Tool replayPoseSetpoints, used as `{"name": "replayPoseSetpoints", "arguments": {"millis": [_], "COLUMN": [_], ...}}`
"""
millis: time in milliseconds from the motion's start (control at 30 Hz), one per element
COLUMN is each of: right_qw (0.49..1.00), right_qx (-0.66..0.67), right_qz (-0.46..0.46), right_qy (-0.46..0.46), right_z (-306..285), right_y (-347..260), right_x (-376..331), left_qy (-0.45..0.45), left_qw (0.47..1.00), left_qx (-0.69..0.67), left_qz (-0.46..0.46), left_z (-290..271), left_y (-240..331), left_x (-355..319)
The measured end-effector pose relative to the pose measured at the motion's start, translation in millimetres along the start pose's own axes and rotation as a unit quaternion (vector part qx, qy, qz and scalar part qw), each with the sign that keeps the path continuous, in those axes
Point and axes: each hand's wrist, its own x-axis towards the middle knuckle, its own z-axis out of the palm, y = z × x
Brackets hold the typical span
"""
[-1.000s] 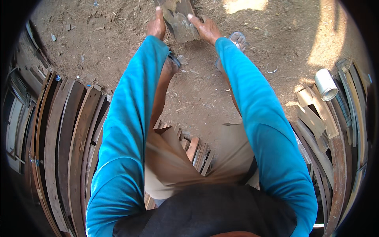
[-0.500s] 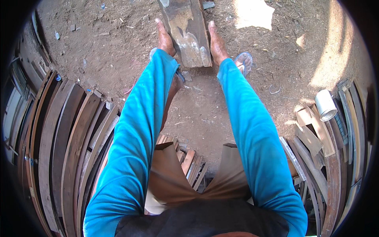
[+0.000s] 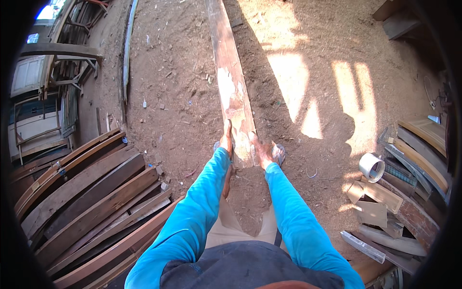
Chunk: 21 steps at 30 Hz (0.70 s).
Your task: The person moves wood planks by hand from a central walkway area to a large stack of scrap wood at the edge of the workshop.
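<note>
Long weathered brown wooden plank [image 3: 232,82] with pale worn patches runs from the hands straight away across the bare dirt ground [image 3: 173,96] to the top edge of view. Left hand [image 3: 226,139] grips the plank's near end along its left edge, fingers closed against the wood. Right hand [image 3: 258,149] clamps the right edge, fingers wrapped on it. Both blue sleeves [image 3: 288,216] extended. Open dirt on both sides of the plank, sunlit patches to its right. Stack of dark curved wooden boards [image 3: 91,192] crowds the left, well apart from the plank. Pile of offcut wood pieces [image 3: 385,212] and a white cylindrical roll [image 3: 371,166] sit at the right, near the right arm but apart.
</note>
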Motion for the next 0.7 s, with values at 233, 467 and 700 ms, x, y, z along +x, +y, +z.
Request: {"name": "replayPoseSetpoints", "arguments": {"millis": [233, 467, 700], "right_qw": [0.992, 0.993, 0.997], "right_qx": [-0.018, 0.087, 0.066], "right_qz": [0.126, 0.075, -0.027], "right_qy": [0.024, 0.001, 0.036], "right_z": [-23.9, -29.1, -33.0], "right_y": [-36.9, 30.6, 32.7], "right_x": [-115.4, -210.4, -304.5], "left_qy": [-0.013, -0.033, -0.185], "left_qw": [0.999, 0.998, 0.979], "left_qx": [-0.015, 0.036, -0.082], "left_qz": [-0.033, 0.04, -0.034], "left_z": [-4.4, -22.0, -34.5], "left_y": [-17.5, -86.5, -61.0], "left_x": [-83.8, -176.2, -268.9]}}
